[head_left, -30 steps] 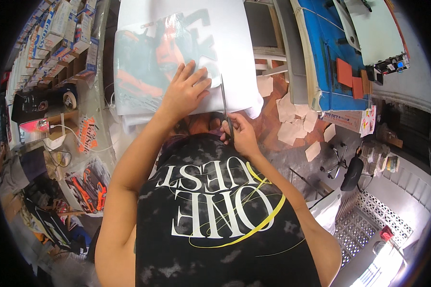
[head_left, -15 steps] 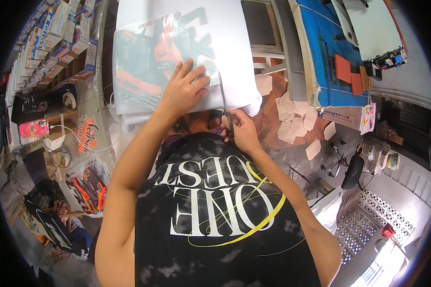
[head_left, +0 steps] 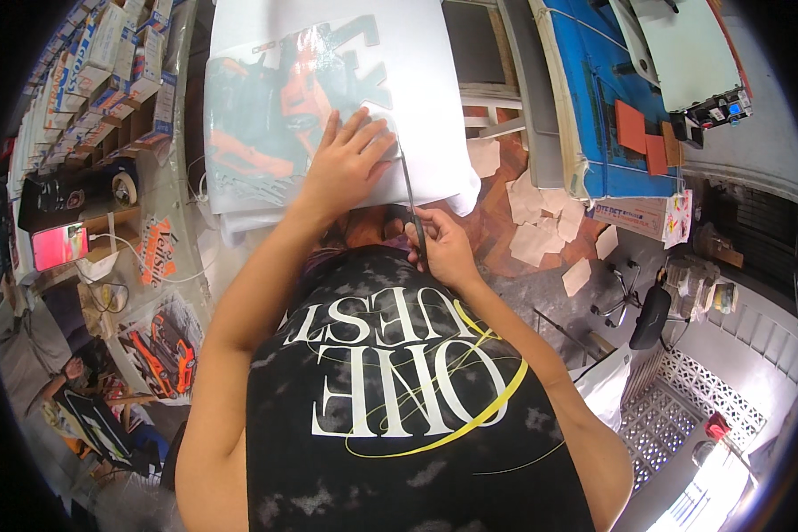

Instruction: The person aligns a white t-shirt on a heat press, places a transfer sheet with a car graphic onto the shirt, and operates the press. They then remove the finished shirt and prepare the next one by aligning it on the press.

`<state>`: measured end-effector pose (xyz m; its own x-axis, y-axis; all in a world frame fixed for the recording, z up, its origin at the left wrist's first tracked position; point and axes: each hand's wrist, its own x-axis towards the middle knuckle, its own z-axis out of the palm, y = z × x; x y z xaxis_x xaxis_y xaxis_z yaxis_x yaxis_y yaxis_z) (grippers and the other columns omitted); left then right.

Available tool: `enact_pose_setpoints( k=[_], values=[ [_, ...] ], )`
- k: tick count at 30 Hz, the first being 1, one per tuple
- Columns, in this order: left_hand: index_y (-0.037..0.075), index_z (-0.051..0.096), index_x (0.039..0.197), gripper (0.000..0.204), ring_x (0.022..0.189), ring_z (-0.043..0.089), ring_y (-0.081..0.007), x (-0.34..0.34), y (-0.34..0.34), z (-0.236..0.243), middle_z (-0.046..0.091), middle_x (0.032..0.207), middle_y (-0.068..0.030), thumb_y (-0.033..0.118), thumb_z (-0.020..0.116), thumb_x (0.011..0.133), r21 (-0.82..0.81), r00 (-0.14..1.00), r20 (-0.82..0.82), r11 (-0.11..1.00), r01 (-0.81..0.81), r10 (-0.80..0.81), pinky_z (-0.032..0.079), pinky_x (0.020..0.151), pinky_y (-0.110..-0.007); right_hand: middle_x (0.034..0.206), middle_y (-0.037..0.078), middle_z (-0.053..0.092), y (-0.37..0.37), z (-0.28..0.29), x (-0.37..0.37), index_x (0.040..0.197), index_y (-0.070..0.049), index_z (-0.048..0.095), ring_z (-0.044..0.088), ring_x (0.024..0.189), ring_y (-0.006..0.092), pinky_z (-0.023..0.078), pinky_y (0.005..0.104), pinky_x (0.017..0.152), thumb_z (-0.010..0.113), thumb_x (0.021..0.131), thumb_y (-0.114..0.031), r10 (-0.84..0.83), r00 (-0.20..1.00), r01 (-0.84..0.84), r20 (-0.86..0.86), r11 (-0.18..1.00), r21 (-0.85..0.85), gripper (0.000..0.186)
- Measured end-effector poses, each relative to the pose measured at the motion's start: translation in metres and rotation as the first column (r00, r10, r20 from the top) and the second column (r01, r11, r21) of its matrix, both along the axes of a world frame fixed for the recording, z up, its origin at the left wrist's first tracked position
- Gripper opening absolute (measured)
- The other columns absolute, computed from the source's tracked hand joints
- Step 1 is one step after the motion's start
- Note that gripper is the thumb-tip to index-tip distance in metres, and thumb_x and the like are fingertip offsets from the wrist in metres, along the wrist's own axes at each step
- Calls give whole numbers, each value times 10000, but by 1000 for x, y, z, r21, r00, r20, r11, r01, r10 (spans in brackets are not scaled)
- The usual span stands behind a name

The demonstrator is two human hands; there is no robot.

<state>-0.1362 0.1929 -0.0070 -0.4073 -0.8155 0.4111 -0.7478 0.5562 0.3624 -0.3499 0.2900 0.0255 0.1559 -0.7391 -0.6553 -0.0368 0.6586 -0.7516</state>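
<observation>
A glossy film sheet [head_left: 279,111] printed with orange and dark machine shapes and large pale lettering lies on a white cloth [head_left: 426,80]. My left hand [head_left: 350,164] rests flat on the sheet's near right part, fingers spread. In my right hand [head_left: 441,241] are dark-handled scissors [head_left: 410,191], held low in front of my body. Their long blades point away from me, along the sheet's right edge beside my left fingertips. Whether the blades are parted, or the film lies between them, is too fine to tell.
Boxes [head_left: 106,66] stack at the far left, above a lit phone [head_left: 59,246] on a cable. Another person's hand [head_left: 73,368] shows at the left rim. Right, a blue-topped table [head_left: 585,115] holds reddish squares; brown paper pieces [head_left: 536,222] litter the floor.
My left hand has slid slightly right over the film, and the scissors have tilted slightly. The phone's screen looks different. Another person's hand has come into view at the left.
</observation>
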Motion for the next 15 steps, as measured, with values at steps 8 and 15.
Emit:
enact_pose_setpoints(
  k=[8,15],
  values=[
    [62,736,1061,253,1129,691,-297,-11,4,8,741,1130,-79,74,718,809,-42,990,-116,997,70,-74,540,1017,-451,813,31,629,-23,0,8,1332,33,550,605,596,85,445,221,460,722,980,-272,-63,997,63,40,998,-13,498],
    [55,737,1043,244,1099,704,-295,-13,6,16,743,1120,-86,60,714,800,-30,987,-148,998,60,-63,560,987,-438,791,34,623,-24,0,8,1315,37,557,609,587,87,428,223,435,720,982,-264,-77,995,78,62,997,-13,477]
  ],
)
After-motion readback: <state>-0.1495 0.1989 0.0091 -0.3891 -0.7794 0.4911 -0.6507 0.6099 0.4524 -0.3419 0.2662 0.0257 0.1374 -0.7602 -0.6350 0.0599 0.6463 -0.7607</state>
